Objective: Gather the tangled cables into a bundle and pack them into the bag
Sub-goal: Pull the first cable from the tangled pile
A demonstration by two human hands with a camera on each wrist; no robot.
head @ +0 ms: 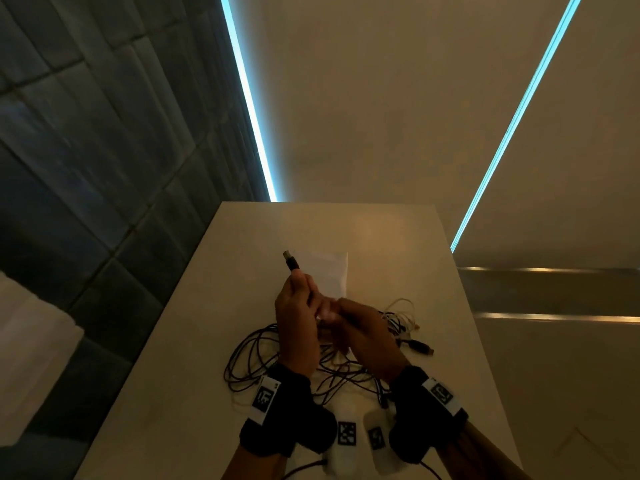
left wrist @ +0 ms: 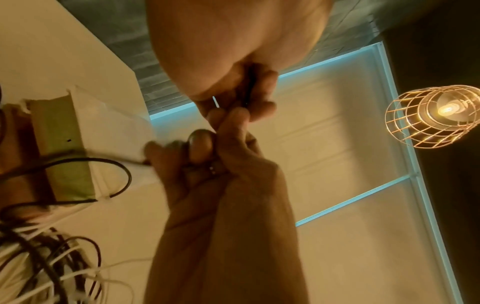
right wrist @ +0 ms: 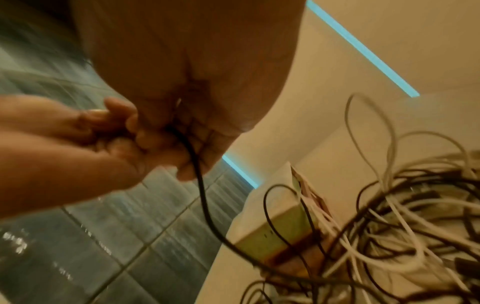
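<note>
My left hand is raised over the table and grips a black cable just below its USB plug, which sticks up past the fingers. My right hand meets it from the right. Its fingers curl round the same black cable, which trails down to the pile. A tangle of black and white cables lies on the table under both wrists, also in the right wrist view. The white bag lies flat beyond the hands, its opening toward the pile.
The pale table is narrow, its left edge next to a dark tiled wall. Another plug lies right of the pile. Small white tagged devices sit at the near edge. A wire-cage lamp hangs overhead.
</note>
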